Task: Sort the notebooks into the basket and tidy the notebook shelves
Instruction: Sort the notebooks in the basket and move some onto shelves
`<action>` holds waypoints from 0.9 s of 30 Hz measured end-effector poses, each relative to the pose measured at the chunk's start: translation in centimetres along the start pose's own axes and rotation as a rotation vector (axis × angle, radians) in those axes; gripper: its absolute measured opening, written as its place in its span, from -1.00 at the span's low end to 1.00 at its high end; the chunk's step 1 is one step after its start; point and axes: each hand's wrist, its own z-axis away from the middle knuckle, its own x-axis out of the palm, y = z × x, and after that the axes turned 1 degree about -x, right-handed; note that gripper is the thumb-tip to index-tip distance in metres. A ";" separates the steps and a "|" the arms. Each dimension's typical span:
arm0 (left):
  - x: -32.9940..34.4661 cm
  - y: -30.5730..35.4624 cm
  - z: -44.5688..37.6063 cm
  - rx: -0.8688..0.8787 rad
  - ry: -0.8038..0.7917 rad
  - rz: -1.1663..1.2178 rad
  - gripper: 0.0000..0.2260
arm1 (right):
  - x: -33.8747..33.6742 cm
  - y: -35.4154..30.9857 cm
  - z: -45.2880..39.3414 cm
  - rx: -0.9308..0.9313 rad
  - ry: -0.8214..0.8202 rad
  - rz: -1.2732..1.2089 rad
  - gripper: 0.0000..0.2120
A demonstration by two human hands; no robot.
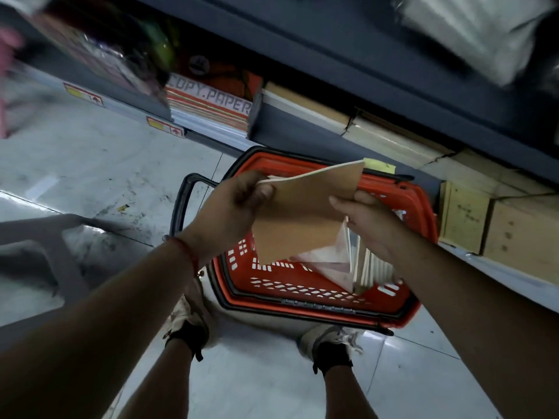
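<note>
Hands first, from the head camera: my left hand (239,204) pinches the upper left corner of a brown notebook (305,213), thumb on the cover, and my right hand (372,225) grips its right edge with curled fingers. I hold it tilted above the orange basket (302,294), which stands on the tiled floor (90,164) against the bottom shelf (514,276). More notebooks (372,264) stand on edge inside the basket, partly hidden by the right hand and the raised cover (I cannot count them). A white sheet (326,261) lies beside them. On the shelf a pack marked COPY PAPER (211,107) sits left of pale bundled stacks (378,137). The upper shelves are blurred and cut off.
</note>
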 end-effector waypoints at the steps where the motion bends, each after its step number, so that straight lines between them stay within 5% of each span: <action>1: -0.7 1.2 0.6 -0.012 -0.005 0.050 -0.85 | -0.2 -0.8 1.4 -0.011 0.006 -0.025 -0.84; 12: -6.3 19.9 11.4 -0.131 0.043 0.342 -0.72 | -2.4 -10.8 24.5 -0.048 0.094 -0.289 -0.74; 22: -6.1 30.2 19.2 -0.145 -0.362 0.213 -0.77 | -7.3 -18.6 39.0 -0.219 0.163 -0.488 -0.76; 27: -4.5 33.2 20.5 -0.175 -0.405 0.209 -0.85 | -9.5 -21.4 42.3 -0.295 0.127 -0.621 -0.70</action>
